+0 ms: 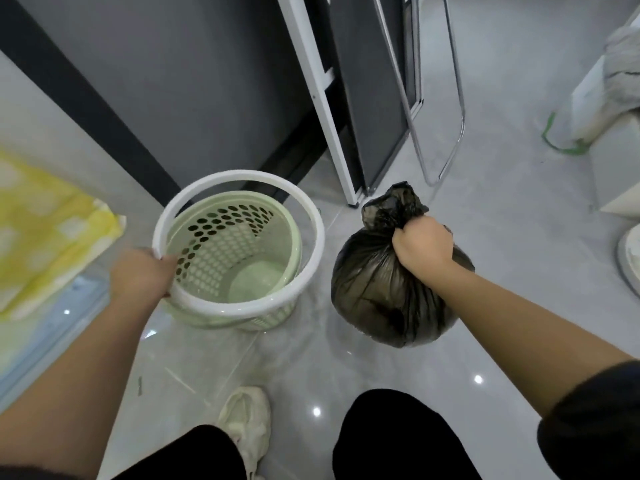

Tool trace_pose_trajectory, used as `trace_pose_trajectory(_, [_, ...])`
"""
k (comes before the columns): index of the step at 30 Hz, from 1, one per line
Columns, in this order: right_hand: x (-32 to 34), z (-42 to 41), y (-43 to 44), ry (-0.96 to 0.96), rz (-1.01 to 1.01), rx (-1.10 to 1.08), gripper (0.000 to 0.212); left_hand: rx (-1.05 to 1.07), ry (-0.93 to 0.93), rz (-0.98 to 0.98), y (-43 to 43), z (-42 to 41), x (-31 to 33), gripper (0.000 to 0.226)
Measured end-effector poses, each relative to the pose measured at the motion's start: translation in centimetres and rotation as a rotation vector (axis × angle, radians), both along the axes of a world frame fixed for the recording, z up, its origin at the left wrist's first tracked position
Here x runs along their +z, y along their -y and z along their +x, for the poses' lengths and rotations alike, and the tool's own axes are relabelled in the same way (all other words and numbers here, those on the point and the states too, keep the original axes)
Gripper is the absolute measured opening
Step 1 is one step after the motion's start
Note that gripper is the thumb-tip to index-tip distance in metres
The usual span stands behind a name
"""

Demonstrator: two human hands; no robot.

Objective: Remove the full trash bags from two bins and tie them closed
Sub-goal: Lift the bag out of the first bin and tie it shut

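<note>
1. The grey tiled floor (pixel 502 271) carries everything. A folded frame (pixel 367 98) leans on the wall at the far side.
2. The pale green perforated bin (pixel 221 237) stands upright on the floor, long axis vertical and mouth up, with its bare bottom showing.
3. The black trash bag (pixel 381 299) sits just right of the bin, apart from it. It is round and full, and its gathered neck points up and away toward the frame. Whether it rests on the floor or hangs just above, I cannot tell.
4. The white ring (pixel 311 251) lies off-centre around the bin's top, tilted.
5. The left grip (pixel 142 275) is clamped on the ring's near-left edge, fingers hooked inside. It is blurred.
6. The right grip (pixel 422 245) is a fist closed tight round the bag's neck, with the bulk of the bag below it and the loose top sticking out beyond the knuckles.
</note>
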State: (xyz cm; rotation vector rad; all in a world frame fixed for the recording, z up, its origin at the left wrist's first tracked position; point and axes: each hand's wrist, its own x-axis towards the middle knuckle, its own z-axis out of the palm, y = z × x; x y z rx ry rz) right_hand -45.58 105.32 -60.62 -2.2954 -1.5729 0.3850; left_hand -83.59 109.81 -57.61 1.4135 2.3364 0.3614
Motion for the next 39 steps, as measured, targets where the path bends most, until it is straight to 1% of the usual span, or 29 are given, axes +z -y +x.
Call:
trace_pose_trajectory(10, [-1.3, -4.8, -1.5, 0.017, -0.037, 0.086, 0.039, 0.125, 0.046, -0.147, 1.5, -4.1, -3.7, 0.023])
trace_pose_trajectory(16, [-2.4, -6.1, -1.4, -0.015, -0.067, 0.093, 0.040, 0.153, 0.082, -0.104, -0.3, -4.1, -5.0, 0.032])
trace_pose_trajectory(19, [-3.2, -6.4, -1.5, -0.044, -0.080, 0.105, 0.041, 0.284, 0.189, -0.146, -1.3, -3.8, -5.7, 0.037])
trace_pose_trajectory(21, [-3.7, -6.5, -1.6, -0.080, -0.097, 0.114, 0.042, 0.353, 0.204, -0.181, -1.6, -3.6, -6.1, 0.037])
trace_pose_trajectory(22, [-3.9, -6.5, -1.6, -0.099, -0.100, 0.118, 0.042, 0.324, 0.163, -0.171, -1.8, -3.6, -6.4, 0.034])
trace_pose_trajectory(25, [-5.0, -6.3, -1.5, -0.180, -0.107, 0.139, 0.043, 0.264, 0.106, -0.040, -1.7, -3.4, -7.9, 0.029])
trace_pose_trajectory(26, [-5.4, -6.2, -1.3, -0.212, -0.109, 0.155, 0.042, 0.249, 0.077, -0.029, -1.3, -3.1, -8.1, 0.033])
trace_pose_trajectory(27, [-5.7, -6.1, -1.1, -0.236, -0.107, 0.175, 0.039, 0.214, 0.004, -0.026, -0.9, -2.7, -8.2, 0.040])
trace_pose_trajectory(29, [-6.2, -5.9, -0.7, -0.250, -0.078, 0.221, 0.034, 0.204, -0.095, 0.060, -0.9, -1.9, -8.2, 0.058])
trace_pose_trajectory(30, [-6.5, -5.7, -0.5, -0.248, -0.066, 0.232, 0.032, 0.118, -0.199, 0.109, -1.0, -1.4, -7.9, 0.065])
trace_pose_trajectory(31, [-6.8, -5.6, -0.4, -0.243, -0.058, 0.231, 0.031, -0.012, -0.270, 0.156, -1.1, -0.7, -7.4, 0.069])
trace_pose_trajectory(33, [-7.1, -5.5, -0.3, -0.242, -0.068, 0.199, 0.021, -0.349, -0.262, 0.176, -1.6, 1.6, -6.7, 0.070])
trace_pose_trajectory(35, [-7.3, -5.5, -0.4, -0.282, -0.063, 0.148, 0.013, -0.624, -0.243, 0.139, -2.2, 5.5, -6.2, 0.071])
trace_pose_trajectory(36, [-7.2, -5.7, -0.5, -0.348, -0.051, 0.118, 0.012, -0.706, -0.261, 0.132, -2.4, 7.2, -6.1, 0.070])
trace_pose_trajectory(37, [-7.0, -5.9, -0.6, -0.447, -0.034, 0.093, 0.011, -0.733, -0.306, 0.130, -2.8, 8.3, -6.2, 0.069])
trace_pose_trajectory(38, [-6.7, -6.2, -0.7, -0.538, -0.031, 0.084, 0.012, -0.703, -0.359, 0.136, -3.6, 8.5, -6.3, 0.067])
trace_pose_trajectory(39, [-6.6, -6.6, -0.9, -0.593, -0.030, 0.097, 0.013, -0.617, -0.394, 0.122, -4.6, 7.7, -6.5, 0.065])
